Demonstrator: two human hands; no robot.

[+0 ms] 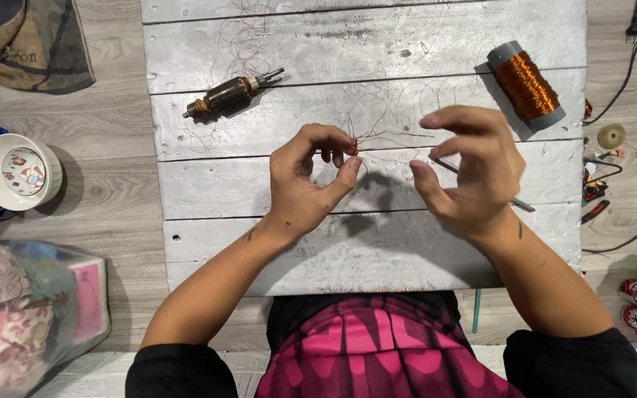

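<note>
Pinching a small copper wire bundle [352, 147] with my left hand [305, 177], thumb and fingertips closed on it, above the middle of the grey board [377, 44]. Thin wire strands fan out from the bundle toward the right, loose ends in the air. My right hand [473, 166] is just beside it, fingers curled and spread apart, thumb and forefinger not meeting; cannot tell if it touches any strand. A thin metal rod [519, 203] lies on the board under the right hand, partly hidden by it.

Armature [228, 96] lies tilted on the board, upper left, well apart from both hands, with stray fine wire around it. Copper wire spool [526, 86] lies on its side near the board's upper right corner.

Off the board, on the floor: white cup [18, 171] at left, plastic bag [27, 306] at lower left, brown cloth [35, 44] at upper left. Black cable [628, 66] and small tools sit along the right edge, too small to tell apart.
</note>
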